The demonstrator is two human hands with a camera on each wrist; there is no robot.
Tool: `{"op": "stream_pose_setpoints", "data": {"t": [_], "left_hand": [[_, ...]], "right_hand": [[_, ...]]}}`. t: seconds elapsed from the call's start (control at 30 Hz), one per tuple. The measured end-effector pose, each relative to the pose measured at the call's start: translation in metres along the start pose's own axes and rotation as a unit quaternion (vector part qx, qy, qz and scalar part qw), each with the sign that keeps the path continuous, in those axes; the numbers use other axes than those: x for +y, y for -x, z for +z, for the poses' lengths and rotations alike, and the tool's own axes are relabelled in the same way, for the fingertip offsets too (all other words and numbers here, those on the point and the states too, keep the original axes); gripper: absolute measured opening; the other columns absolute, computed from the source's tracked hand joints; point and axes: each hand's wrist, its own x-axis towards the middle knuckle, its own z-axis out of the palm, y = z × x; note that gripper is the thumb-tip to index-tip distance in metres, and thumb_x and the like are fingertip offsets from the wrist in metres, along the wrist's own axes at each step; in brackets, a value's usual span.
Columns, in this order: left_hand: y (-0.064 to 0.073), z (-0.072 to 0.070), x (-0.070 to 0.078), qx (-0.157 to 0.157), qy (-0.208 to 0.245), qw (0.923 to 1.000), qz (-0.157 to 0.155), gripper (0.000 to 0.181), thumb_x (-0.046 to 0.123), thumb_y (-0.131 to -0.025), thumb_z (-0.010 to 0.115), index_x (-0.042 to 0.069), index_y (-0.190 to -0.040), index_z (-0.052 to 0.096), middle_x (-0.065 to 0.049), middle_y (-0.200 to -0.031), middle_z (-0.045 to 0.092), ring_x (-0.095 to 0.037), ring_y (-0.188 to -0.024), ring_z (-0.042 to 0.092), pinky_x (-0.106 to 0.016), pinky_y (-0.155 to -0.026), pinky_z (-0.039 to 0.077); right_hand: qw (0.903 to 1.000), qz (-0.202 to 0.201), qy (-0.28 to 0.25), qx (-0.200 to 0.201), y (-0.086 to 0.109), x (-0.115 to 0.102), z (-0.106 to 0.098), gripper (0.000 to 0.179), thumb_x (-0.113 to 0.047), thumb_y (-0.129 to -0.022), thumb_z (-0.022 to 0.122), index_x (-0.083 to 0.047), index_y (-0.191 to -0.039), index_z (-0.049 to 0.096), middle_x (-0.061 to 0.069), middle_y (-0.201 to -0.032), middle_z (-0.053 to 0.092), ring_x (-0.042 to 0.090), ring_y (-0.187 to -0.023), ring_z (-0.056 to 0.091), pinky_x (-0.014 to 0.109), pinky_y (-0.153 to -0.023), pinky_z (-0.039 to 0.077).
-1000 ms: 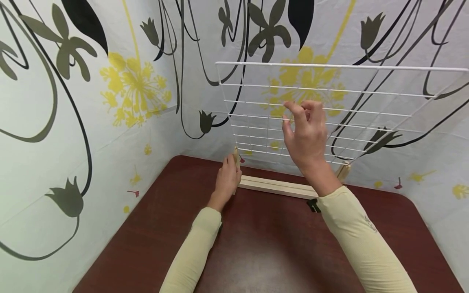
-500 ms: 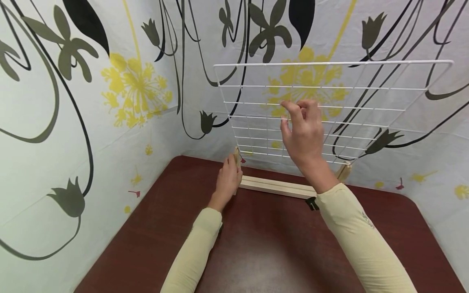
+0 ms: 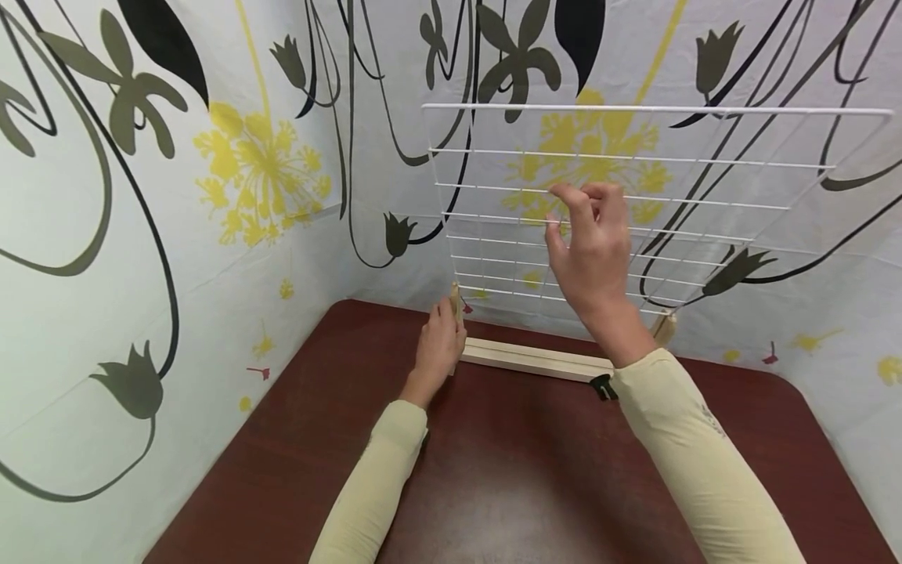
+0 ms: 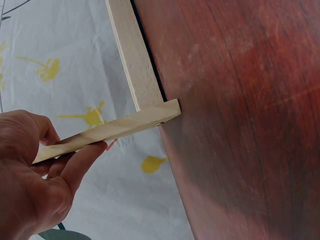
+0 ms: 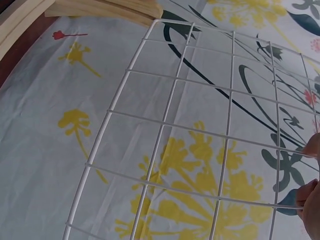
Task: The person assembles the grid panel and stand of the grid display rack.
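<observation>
My left hand (image 3: 437,345) grips a short wooden upright (image 4: 115,126) between fingers and thumb. The upright meets the end of a pale wooden bar (image 3: 528,359), which lies along the back of the table. My right hand (image 3: 592,251) holds a white wire grid (image 3: 655,108) by its inner wires, fingers curled. The grid leans up and back, its lower corners at the tops of the left upright and a second wooden upright (image 3: 663,327). In the right wrist view, only part of that hand (image 5: 311,197) shows beside the grid wires.
A dark red-brown table (image 3: 493,478) has rounded far corners. Behind and to the left hangs a white sheet (image 3: 211,313) printed with flowers. A small black clip-like piece (image 3: 604,387) sits by the bar, partly hidden by my right sleeve (image 3: 676,423).
The grid's upper edge dipped slightly, then rose above its earlier height. My right hand moved a little up and right with it during the last half second. My left hand has stayed put.
</observation>
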Motion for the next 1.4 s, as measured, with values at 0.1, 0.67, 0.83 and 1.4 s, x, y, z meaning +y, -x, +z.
{"op": "stream_pose_setpoints", "data": {"t": [0.1,0.67,0.83,1.4], "left_hand": [[-0.001,0.0,0.001,0.0,0.003,1.0,-0.002,0.039,0.011,-0.102,0.064,0.003,-0.134,0.044,-0.018,-0.115,0.061,-0.036,-0.09,0.074,-0.042,-0.068,0.062],[0.0,0.0,0.001,-0.008,0.0,0.9999,-0.015,0.044,0.012,-0.103,0.061,0.003,-0.141,0.04,-0.019,-0.123,0.06,-0.037,-0.094,0.074,-0.044,-0.071,0.063],[-0.001,0.0,0.002,-0.01,-0.002,0.9998,-0.018,0.043,0.013,-0.104,0.06,0.004,-0.142,0.04,-0.019,-0.124,0.06,-0.037,-0.095,0.074,-0.043,-0.071,0.062],[0.0,0.001,0.002,0.001,0.006,0.9999,-0.012,0.043,0.011,-0.102,0.062,0.002,-0.139,0.042,-0.02,-0.122,0.06,-0.039,-0.096,0.074,-0.045,-0.072,0.063]], "right_hand": [[1.0,0.004,0.001,-0.002,0.0,0.001,0.001,0.034,0.0,-0.095,0.068,-0.014,-0.126,0.063,0.024,-0.109,0.052,0.043,-0.095,0.059,0.049,-0.083,0.051],[0.9996,0.009,0.007,-0.027,-0.004,0.007,0.002,0.039,0.0,-0.094,0.071,-0.014,-0.129,0.061,0.025,-0.112,0.052,0.044,-0.098,0.055,0.05,-0.087,0.051],[0.9992,0.012,0.006,-0.037,-0.006,0.009,0.001,0.044,0.002,-0.091,0.073,-0.014,-0.13,0.06,0.025,-0.113,0.052,0.045,-0.098,0.057,0.052,-0.089,0.051],[0.9895,0.043,-0.004,-0.138,-0.023,0.021,0.001,0.051,-0.001,-0.092,0.079,-0.012,-0.136,0.054,0.026,-0.121,0.047,0.046,-0.109,0.056,0.054,-0.095,0.051]]}}
